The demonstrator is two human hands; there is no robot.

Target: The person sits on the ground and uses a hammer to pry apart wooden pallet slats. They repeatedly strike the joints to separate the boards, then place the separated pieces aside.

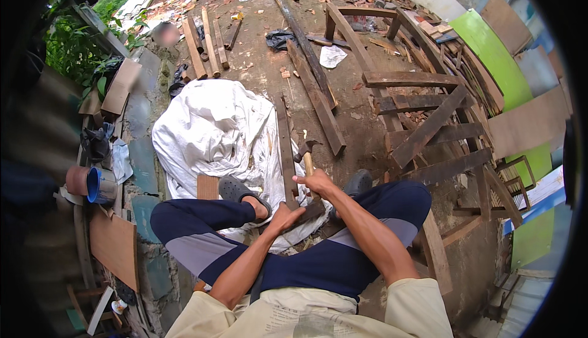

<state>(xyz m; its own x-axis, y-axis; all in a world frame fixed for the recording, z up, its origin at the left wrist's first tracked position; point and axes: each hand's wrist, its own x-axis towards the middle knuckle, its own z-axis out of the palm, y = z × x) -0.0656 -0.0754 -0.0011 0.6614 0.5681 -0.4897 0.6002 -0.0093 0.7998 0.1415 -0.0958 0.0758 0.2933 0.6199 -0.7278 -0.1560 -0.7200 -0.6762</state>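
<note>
My right hand [315, 182] is wrapped round the wooden handle of a claw hammer [305, 149], its dark metal head pointing away from me. Just below and to the left, my left hand [286, 217] grips the near end of a dark wooden plank [285, 148]. The plank lies lengthwise in front of me, along the right edge of a white cloth sheet [214, 120]. A short dark wood piece [313, 209] shows by my left fingertips; whether it is joined to the plank I cannot tell.
Two long dark beams [315, 96] lie beyond the hammer. To the right stands a wooden frame [422, 87] with loose slats. Several wood strips [209, 41] lie at the far left. A blue-rimmed bucket [101, 185] sits on the left ledge. A small brown board [208, 187] lies near my left foot.
</note>
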